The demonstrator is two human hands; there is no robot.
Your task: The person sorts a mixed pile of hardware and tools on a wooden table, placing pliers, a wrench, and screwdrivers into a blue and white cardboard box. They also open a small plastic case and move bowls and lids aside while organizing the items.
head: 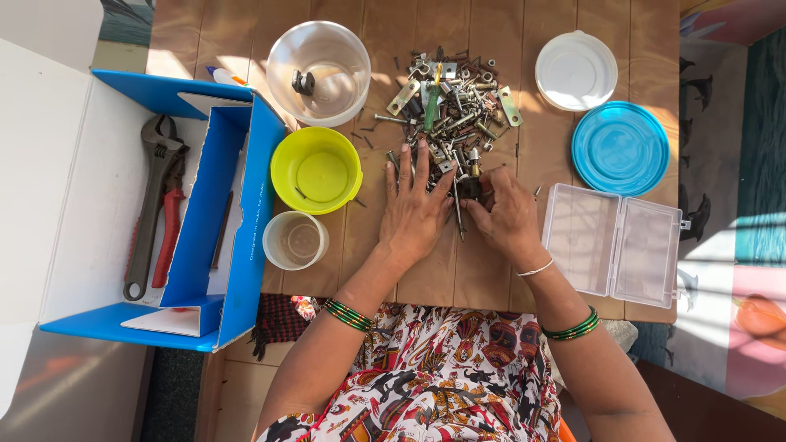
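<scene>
Two hands at the near edge of the hardware pile [450, 98]. Left hand [416, 211] spread flat on table [491, 270]; right hand [508, 214] pinching a small dark piece [468, 188]. Best lift one piece, clear of neighbours.

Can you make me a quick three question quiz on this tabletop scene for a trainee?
1. True or false: the yellow-green bowl stands between the large clear bowl and the small clear cup.
2. Which lies open and empty to the right of the right hand? A) a clear plastic compartment case B) a metal toolbox C) a glass jar
3. Fill in: the left hand lies flat with fingers spread at the near edge of the pile of ____.

Key
1. True
2. A
3. Screws, bolts and other metal hardware
</scene>
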